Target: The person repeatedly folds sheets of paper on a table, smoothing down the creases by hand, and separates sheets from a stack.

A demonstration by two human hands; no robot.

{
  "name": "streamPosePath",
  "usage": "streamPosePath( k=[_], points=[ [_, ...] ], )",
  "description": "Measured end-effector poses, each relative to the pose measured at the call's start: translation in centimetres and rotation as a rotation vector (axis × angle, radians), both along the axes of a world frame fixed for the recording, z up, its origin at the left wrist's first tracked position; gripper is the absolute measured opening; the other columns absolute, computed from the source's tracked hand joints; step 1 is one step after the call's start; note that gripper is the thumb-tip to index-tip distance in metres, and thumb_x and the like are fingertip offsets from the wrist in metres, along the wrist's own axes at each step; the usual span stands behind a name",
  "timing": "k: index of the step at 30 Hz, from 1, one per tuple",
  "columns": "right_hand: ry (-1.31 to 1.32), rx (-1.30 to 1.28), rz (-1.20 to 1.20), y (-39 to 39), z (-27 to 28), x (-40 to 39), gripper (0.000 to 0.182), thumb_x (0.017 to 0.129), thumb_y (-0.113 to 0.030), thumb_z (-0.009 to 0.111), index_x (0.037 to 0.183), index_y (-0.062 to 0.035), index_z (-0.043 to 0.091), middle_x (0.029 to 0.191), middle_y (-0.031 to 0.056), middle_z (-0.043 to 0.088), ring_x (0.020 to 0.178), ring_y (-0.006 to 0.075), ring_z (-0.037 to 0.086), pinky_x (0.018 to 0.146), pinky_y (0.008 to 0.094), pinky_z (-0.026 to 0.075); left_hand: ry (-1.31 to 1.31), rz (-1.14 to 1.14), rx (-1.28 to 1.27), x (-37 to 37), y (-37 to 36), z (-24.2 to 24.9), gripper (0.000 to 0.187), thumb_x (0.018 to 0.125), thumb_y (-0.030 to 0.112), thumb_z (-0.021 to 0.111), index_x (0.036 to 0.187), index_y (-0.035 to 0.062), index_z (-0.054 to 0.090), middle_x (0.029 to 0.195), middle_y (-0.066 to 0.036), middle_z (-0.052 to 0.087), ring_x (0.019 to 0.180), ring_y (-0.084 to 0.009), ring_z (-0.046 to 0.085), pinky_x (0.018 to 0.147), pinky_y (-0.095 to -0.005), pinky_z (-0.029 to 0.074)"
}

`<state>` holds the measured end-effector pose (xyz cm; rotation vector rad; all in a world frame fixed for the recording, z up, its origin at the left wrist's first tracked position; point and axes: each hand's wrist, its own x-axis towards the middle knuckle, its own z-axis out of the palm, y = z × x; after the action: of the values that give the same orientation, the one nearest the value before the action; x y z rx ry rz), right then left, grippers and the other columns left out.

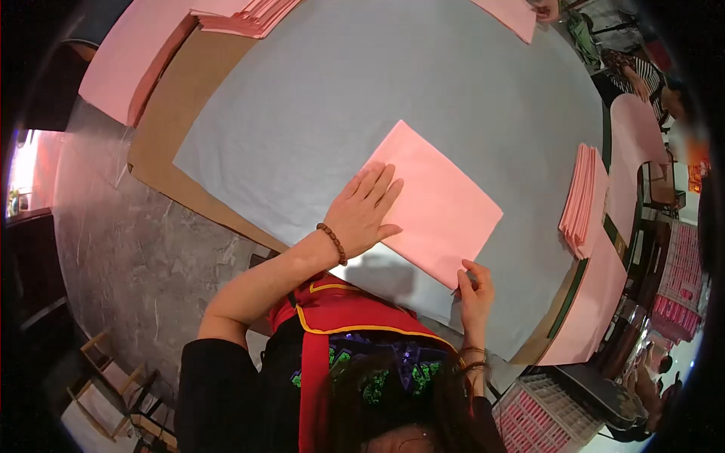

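A folded pink cloth (442, 204) lies flat and slanted on the grey-blue sheet that covers the table (302, 113). My left hand (368, 208), with a beaded bracelet at the wrist, rests palm down on the cloth's left side, fingers stretched out. At the cloth's lower right corner is my right hand (474, 287), its thumb and index finger at the corner. Whether the two fingertips pinch the fabric there is too small to tell.
Pink folded stacks stand at the right edge (583, 200) and top left (253, 19). Another person's hand (547, 9) touches a pink cloth (510, 15) at the top. Pink material (136, 60) lies at the upper left. A crate (547, 415) stands at lower right.
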<state>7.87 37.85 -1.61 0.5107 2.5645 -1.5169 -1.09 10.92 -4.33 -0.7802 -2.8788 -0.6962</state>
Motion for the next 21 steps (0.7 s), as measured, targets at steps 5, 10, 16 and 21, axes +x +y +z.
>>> streamPosePath(
  k=[5, 10, 16, 21],
  points=[
    [-0.021, -0.029, -0.024, -0.1, 0.1, -0.1, 0.020, 0.085, -0.006, 0.061, 0.105, -0.0018, 0.063, 0.099, 0.0030, 0.055, 0.065, 0.0078, 0.051, 0.054, 0.0212, 0.043, 0.058, -0.019, -0.093, -1.2, 0.4, 1.1, 0.064, 0.079, 0.039, 0.063, 0.131, 0.0077, 0.044, 0.135, -0.018, 0.041, 0.122, -0.0316, 0.040, 0.098, -0.0424, 0.035],
    [0.065, 0.079, 0.025, -0.4, 0.5, -0.3, 0.018, 0.085, -0.006, 0.060, 0.102, -0.0002, 0.063, 0.092, 0.0036, 0.055, 0.060, 0.0088, 0.052, 0.054, 0.0215, 0.043, 0.208, -0.052, -0.060, -3.4, 0.7, -0.1, 0.051, 0.080, 0.033, 0.062, 0.122, 0.0069, 0.049, 0.128, -0.016, 0.047, 0.107, -0.0292, 0.046, 0.080, -0.0406, 0.038],
    [0.041, 0.059, -0.059, -0.7, 0.2, -0.2, 0.016, 0.085, -0.008, 0.061, 0.099, -0.0016, 0.065, 0.091, 0.0050, 0.055, 0.060, 0.0093, 0.052, 0.055, 0.0236, 0.044, 0.269, -0.046, -0.051, -3.9, 1.0, -0.7, 0.048, 0.083, 0.030, 0.060, 0.122, 0.0052, 0.050, 0.127, -0.014, 0.046, 0.115, -0.0302, 0.043, 0.090, -0.0434, 0.034],
    [0.049, 0.249, -0.010, -0.5, 0.3, -0.5, 0.019, 0.080, -0.009, 0.065, 0.098, -0.0035, 0.066, 0.092, 0.0082, 0.057, 0.070, 0.0154, 0.058, 0.064, 0.0286, 0.049, 0.156, -0.057, -0.080, -4.0, 1.0, -1.4, 0.050, 0.088, 0.029, 0.055, 0.129, 0.0041, 0.046, 0.138, -0.019, 0.038, 0.129, -0.0374, 0.031, 0.105, -0.0499, 0.024]
  ],
)
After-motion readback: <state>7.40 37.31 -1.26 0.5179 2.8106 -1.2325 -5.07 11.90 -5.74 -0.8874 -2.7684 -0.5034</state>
